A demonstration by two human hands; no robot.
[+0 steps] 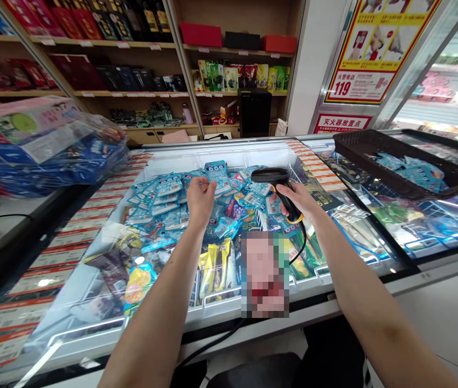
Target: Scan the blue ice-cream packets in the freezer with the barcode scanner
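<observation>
Pinched in my left hand (201,198) is a small blue snack packet (217,177), held upright with its printed side and barcode toward me. My right hand (297,201) grips a black barcode scanner (271,175) by its handle, its head pointing left toward the packet. The scanner's cable (304,242) hangs down from the handle. Below both hands lies a heap of similar blue packets (168,189) on the glass top of a chest freezer (269,146).
Yellow and green wrapped goods (215,264) show through the freezer glass. A brown wicker basket (346,141) with a few blue packets stands at the right. Plastic-wrapped boxes (39,145) sit at the left. Stocked shelves (132,92) line the back. A blurred patch (264,275) covers part of the near side.
</observation>
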